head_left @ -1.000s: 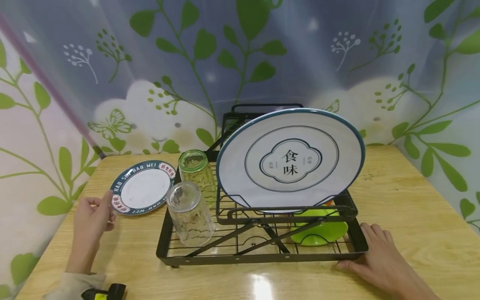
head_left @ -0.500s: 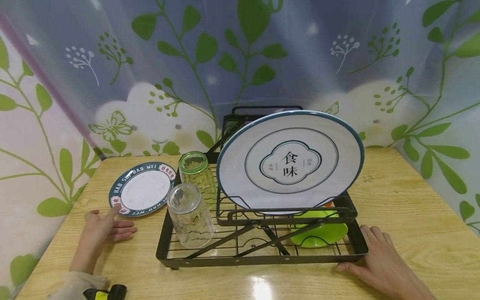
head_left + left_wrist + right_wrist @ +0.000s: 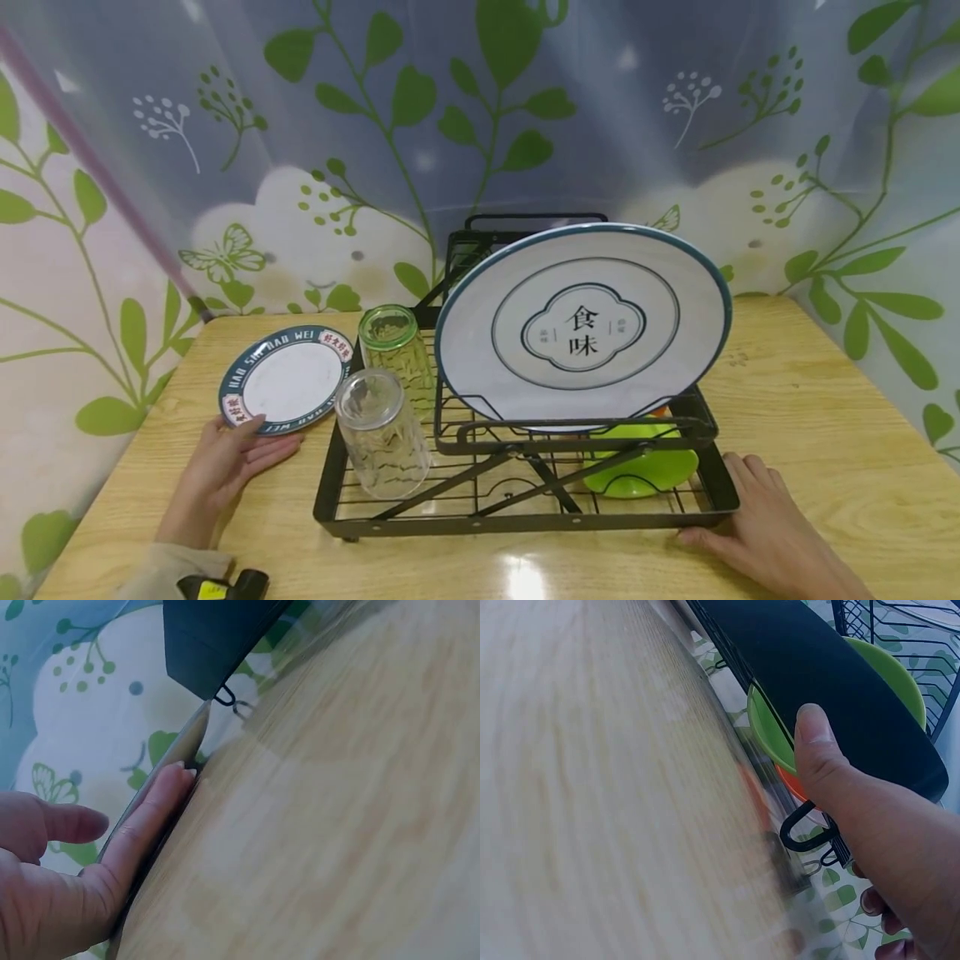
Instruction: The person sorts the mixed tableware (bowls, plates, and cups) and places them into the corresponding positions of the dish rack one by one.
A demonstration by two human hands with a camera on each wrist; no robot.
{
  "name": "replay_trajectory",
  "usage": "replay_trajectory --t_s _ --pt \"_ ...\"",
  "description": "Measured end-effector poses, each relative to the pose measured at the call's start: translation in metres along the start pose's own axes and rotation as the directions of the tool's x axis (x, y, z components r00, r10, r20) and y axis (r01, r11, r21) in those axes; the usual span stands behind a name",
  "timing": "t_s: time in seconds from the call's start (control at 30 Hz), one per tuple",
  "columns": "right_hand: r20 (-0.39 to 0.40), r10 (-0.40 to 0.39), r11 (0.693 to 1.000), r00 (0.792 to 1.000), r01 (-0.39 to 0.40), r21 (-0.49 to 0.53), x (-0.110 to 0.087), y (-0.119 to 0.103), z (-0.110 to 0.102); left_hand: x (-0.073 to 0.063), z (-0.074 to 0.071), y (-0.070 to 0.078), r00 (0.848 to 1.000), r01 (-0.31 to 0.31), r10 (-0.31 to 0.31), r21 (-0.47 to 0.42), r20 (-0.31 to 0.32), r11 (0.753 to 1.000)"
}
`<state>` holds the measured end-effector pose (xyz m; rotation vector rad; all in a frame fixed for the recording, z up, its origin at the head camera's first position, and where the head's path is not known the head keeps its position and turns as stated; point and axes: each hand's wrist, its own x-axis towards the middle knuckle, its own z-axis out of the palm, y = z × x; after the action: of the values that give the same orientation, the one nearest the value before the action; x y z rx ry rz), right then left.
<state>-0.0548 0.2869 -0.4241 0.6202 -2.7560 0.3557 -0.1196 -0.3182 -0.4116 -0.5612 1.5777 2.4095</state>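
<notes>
On the left, a small white plate (image 3: 292,383) with a dark teal lettered rim lies on the table. My left hand (image 3: 217,471) is at its near edge, thumb over the rim in the head view. In the left wrist view, straight fingers (image 3: 142,825) lie along the plate's edge (image 3: 196,727) near the tabletop, thumb raised apart. My right hand (image 3: 772,525) holds the front right corner of a black dish rack (image 3: 525,523); in the right wrist view the thumb (image 3: 817,742) presses the rack's rail (image 3: 855,697). The curled fingers are partly hidden.
A large white plate (image 3: 480,358) leans upright on the rack's upper tier. Below are an upside-down clear glass (image 3: 386,450), a green glass (image 3: 397,354), and a green bowl (image 3: 637,477) with something orange (image 3: 799,789) beside it. A patterned curtain (image 3: 300,250) stands behind the table.
My left hand has moved right along the plate's near edge, its fingers straightening from a loose curl and reaching to the rim. The right hand keeps its place on the rack.
</notes>
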Motion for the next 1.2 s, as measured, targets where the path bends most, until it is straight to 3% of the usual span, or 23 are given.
replay_trajectory --t_s 0.3,0.6,0.77,1.2 --pt "0.003 -0.004 1.000 1.000 0.004 0.002 0.000 0.001 0.000 0.002 0.002 -0.009 0.996 -0.060 0.045 -0.193 -0.083 0.979" --pt "0.012 0.025 1.000 1.000 -0.025 0.012 -0.001 -0.001 0.000 0.000 0.006 -0.012 0.983 -0.177 0.161 -0.223 -0.089 0.959" --pt "0.015 0.019 1.000 1.000 -0.019 0.015 -0.001 0.000 0.000 0.001 0.008 -0.013 0.977 -0.203 0.182 -0.242 -0.109 0.949" --pt "0.021 0.019 1.000 1.000 -0.019 0.004 0.001 0.000 0.001 -0.003 0.011 -0.005 0.973 -0.232 0.224 -0.317 -0.063 0.920"
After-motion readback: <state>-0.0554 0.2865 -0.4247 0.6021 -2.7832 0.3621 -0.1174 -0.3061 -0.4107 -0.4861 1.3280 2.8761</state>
